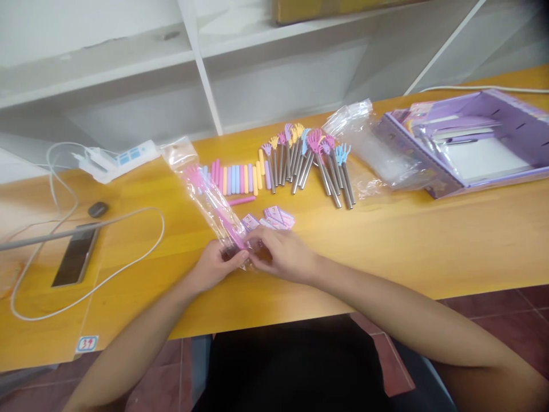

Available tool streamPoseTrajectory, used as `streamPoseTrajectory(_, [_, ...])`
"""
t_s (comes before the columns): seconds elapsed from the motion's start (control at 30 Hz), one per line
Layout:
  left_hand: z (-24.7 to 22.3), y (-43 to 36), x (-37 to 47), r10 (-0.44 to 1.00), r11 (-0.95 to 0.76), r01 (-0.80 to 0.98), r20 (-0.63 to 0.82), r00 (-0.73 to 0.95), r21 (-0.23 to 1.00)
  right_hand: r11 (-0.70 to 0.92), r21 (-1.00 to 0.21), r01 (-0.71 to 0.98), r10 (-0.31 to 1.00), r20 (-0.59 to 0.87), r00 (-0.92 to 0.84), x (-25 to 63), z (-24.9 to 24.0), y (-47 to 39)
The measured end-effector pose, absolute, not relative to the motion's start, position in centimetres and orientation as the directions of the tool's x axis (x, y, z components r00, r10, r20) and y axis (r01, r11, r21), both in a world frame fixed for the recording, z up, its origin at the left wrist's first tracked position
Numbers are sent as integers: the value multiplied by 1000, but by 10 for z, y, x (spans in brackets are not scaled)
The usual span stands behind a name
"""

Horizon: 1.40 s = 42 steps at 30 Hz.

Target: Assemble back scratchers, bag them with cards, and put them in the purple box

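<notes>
A long clear plastic bag [206,197] with a pink back scratcher [229,229] inside slants across the table, its hand-shaped head toward the far end. My left hand [217,264] pinches the near end of the bag between thumb and fingers. On the other side of that same end, my right hand [278,252] is closed on the plastic, its fingertips partly blurred. Just beyond my right hand lie several small printed cards [277,217]. A loose pink handle tube [241,201] rests behind the bag, close to a row of pastel handle tubes [240,179].
Several back scratchers with metal rods [295,160] lie behind the cards. Right of them are clear bags [364,143] and a purple box [446,183] holding papers and a pen. A power strip [124,162], looped white cable [160,229] and phone [75,257] occupy the left.
</notes>
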<state>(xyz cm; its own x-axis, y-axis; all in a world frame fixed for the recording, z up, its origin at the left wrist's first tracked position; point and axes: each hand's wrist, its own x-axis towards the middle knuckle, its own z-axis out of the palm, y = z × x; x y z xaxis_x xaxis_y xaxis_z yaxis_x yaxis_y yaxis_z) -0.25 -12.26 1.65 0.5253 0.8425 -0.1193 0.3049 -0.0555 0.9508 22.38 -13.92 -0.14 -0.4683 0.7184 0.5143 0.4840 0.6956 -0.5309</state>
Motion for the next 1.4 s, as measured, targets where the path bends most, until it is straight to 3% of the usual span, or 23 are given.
streamPoseTrajectory(0.3, [16, -121, -11, 897, -3, 268, -116, 426, 963, 676, -600, 429, 735, 507, -450, 235, 9, -132])
streamPoseTrajectory(0.63, [15, -115, -15, 915, 10, 200, -89, 393, 980, 808, -431, 402, 588, 626, -512, 231, 0, -129])
streamPoseTrajectory(0.9, [18, -114, -13, 904, 18, 331, -157, 399, 943, 852, -294, 433, 510, 652, -562, 238, 8, -132])
streamPoseTrajectory(1.17, [19, -115, -11, 785, 28, 360, -243, 569, 933, 847, -418, 329, 532, 674, -513, 234, 6, -130])
streamPoseTrajectory(1.4, [20, -118, -5, 787, -12, 262, -153, 598, 965, 836, -437, 332, 549, 658, -516, 235, 8, -129])
